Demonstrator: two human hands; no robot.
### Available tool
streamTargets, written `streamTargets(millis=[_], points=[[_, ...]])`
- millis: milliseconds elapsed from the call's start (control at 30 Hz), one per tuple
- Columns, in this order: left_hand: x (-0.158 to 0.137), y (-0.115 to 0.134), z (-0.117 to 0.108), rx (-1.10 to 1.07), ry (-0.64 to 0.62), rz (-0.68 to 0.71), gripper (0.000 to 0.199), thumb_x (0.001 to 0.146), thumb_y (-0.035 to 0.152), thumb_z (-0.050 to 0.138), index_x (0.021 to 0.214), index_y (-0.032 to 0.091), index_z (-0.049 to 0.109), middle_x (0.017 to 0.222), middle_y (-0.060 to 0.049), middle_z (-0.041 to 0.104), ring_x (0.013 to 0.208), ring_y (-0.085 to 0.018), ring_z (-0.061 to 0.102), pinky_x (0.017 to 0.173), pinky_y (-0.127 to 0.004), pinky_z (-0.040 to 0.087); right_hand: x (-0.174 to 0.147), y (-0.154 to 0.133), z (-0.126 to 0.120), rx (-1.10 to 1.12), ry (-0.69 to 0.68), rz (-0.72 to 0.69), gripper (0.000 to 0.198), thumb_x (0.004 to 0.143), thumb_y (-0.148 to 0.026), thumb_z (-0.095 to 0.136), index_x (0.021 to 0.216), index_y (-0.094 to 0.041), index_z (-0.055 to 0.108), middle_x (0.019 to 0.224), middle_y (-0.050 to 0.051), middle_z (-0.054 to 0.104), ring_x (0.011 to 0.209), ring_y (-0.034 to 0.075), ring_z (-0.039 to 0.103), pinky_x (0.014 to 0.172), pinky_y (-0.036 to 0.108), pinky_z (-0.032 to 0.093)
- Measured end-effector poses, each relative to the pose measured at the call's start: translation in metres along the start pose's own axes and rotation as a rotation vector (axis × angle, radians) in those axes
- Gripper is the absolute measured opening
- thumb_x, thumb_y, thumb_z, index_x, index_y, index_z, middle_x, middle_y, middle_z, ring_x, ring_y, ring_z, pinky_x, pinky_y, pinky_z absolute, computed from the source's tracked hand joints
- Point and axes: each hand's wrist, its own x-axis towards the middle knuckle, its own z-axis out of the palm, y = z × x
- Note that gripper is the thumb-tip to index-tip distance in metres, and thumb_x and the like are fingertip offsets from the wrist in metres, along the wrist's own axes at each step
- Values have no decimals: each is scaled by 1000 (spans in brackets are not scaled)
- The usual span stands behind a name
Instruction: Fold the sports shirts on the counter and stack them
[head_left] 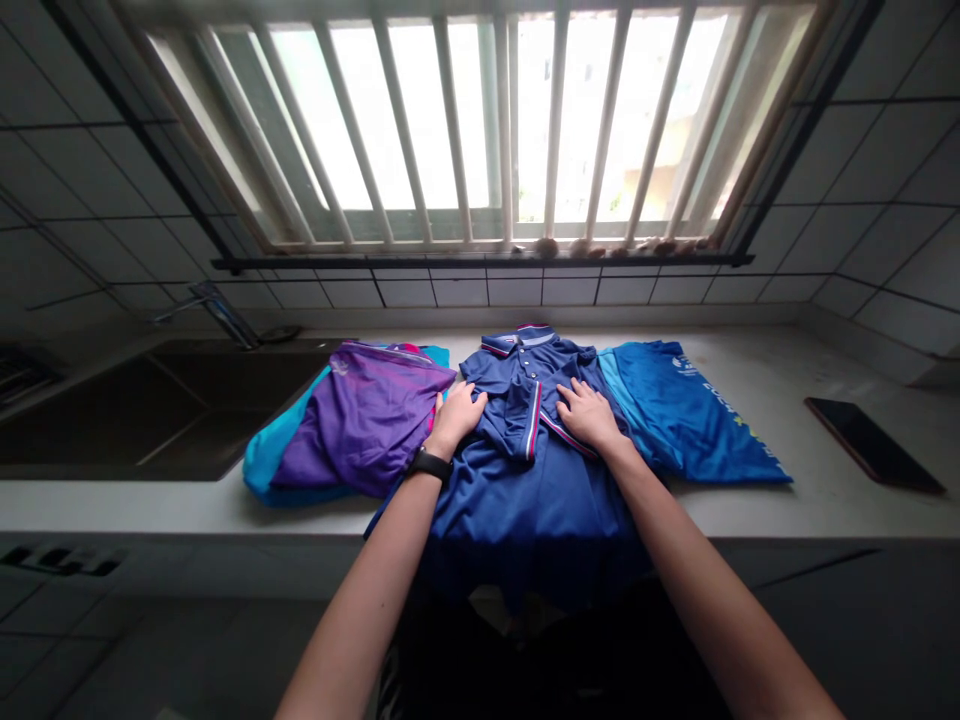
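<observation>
A navy polo shirt lies front up on the counter, collar toward the window, its hem hanging over the front edge. Its sleeves, trimmed in red and white, are folded in across the chest. My left hand rests on the shirt's left side with fingers spread. On the right side, my right hand lies flat on the fabric near a sleeve, fingers apart. Left of the polo is a purple garment on top of a turquoise one. A blue garment with printed lettering lies to the right.
A dark sink with a faucet is set into the counter at the left. A phone lies on the counter at the far right. Behind stands a barred window, with small lumpy objects along its sill.
</observation>
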Motion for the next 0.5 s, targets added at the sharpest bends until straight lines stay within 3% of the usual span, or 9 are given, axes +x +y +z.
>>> streamTargets(millis=[100, 200, 267, 367, 433, 500], points=[[7, -1, -6, -146, 198, 33, 41, 92, 33, 54, 127, 16, 68, 150, -18, 59, 142, -31, 53, 123, -45, 38, -1, -4, -4, -28, -10, 5, 48, 103, -34, 49, 149, -25, 60, 163, 12, 47, 151, 31, 42, 121, 49, 35], [12, -2, -21, -180, 390, 49, 46, 91, 30, 52, 133, 13, 64, 153, -19, 54, 147, -30, 48, 123, -40, 39, 2, -7, -16, -39, -50, -29, 45, 101, -36, 53, 143, -25, 65, 159, 13, 53, 144, 33, 50, 115, 49, 43], [18, -2, -35, -130, 324, 44, 42, 88, 28, 56, 125, 14, 68, 149, -18, 58, 145, -32, 50, 120, -39, 42, 8, -6, -27, -21, -102, -71, 35, 100, -34, 55, 128, -24, 74, 146, 14, 65, 132, 32, 61, 108, 45, 48], [33, -6, -57, -75, 37, 13, 20, 77, 29, 66, 89, 17, 75, 112, -12, 76, 117, -34, 69, 97, -34, 57, 25, 1, -41, 47, -95, -55, 29, 100, -25, 53, 112, -20, 79, 127, 15, 73, 117, 29, 69, 102, 37, 51], [45, -11, -68, -102, -97, -59, 10, 72, 28, 69, 72, 18, 68, 84, -7, 75, 94, -29, 73, 78, -29, 58, 39, 7, -44, 82, 24, 40, 33, 96, -19, 55, 123, -16, 74, 131, 18, 70, 120, 30, 67, 103, 36, 50], [55, -15, -73, -184, -151, -162, 13, 69, 27, 72, 71, 18, 62, 72, -3, 69, 84, -24, 71, 69, -26, 55, 54, 12, -44, 117, 138, 159, 45, 92, -17, 60, 136, -11, 65, 136, 24, 66, 126, 32, 64, 105, 38, 50]])
